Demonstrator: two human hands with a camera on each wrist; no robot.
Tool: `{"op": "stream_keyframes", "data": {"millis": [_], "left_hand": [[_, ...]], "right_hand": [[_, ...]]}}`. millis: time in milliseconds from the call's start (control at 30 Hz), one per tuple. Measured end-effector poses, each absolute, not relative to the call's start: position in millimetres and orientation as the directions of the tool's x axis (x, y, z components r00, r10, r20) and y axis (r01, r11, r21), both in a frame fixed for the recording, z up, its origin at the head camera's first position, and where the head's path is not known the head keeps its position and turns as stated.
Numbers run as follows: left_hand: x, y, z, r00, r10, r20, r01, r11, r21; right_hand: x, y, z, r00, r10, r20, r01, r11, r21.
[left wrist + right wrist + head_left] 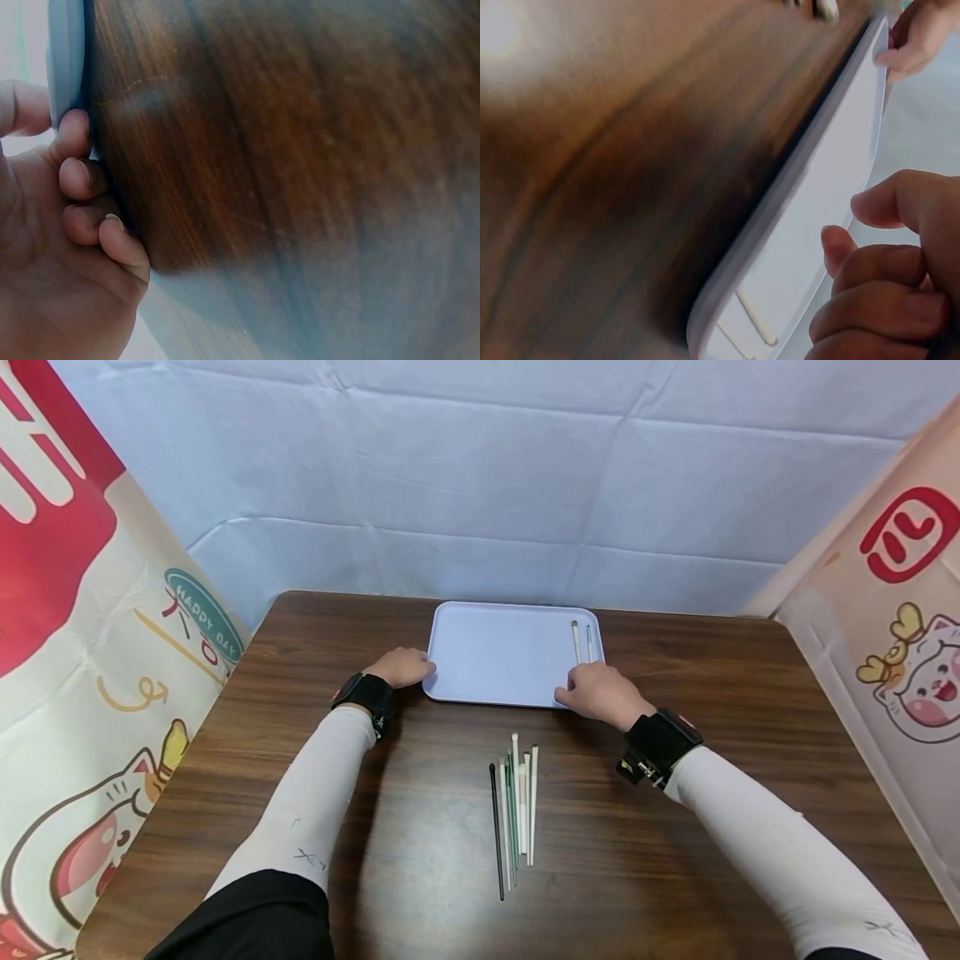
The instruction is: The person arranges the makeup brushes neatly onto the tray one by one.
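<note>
A pale, shallow rectangular tray (pixel 498 652) lies near the table's far edge. My left hand (pixel 406 667) pinches its left rim, thumb on top and curled fingers below, as the left wrist view shows. Over the tray's front right corner is my right hand (pixel 602 693). In the right wrist view its thumb and index finger stand apart with nothing between them, the other fingers loosely curled. Two thin brushes, one pale (pixel 576 642) and one slimmer (pixel 589 643), lie side by side in the tray's right end, their near ends hidden by that hand in the head view.
On the brown wooden table (pixel 442 827), in front of the tray, lies a loose bundle of several slender brushes (pixel 523 802) with white and green handles. A black stick (pixel 497 831) lies at its left side. A pale cloth (pixel 465 485) hangs behind the table, with printed cloths at both sides.
</note>
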State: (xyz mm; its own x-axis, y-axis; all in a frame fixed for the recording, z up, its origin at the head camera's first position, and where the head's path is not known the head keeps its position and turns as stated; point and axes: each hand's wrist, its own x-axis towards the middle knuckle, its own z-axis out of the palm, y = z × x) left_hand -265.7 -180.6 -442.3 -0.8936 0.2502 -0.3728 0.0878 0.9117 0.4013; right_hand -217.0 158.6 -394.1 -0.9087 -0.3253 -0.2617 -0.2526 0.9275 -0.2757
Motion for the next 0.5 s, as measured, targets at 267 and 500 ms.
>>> {"op": "stream_keyframes", "data": {"millis": [267, 500], "left_hand": [[-266.7, -180.0, -442.7, -0.897, 0.245, -0.367, 0.087, 0.914, 0.395], [-265.2, -179.4, -442.3, -0.898, 0.239, -0.369, 0.08, 0.914, 0.397]], "right_hand": [[-200.7, 154.9, -397.6, -0.9, -0.357, -0.251, -0.284, 0.916, -0.283], [-181.6, 152.8, -400.9, -0.885, -0.381, -0.266, -0.303, 0.907, -0.292]]}}
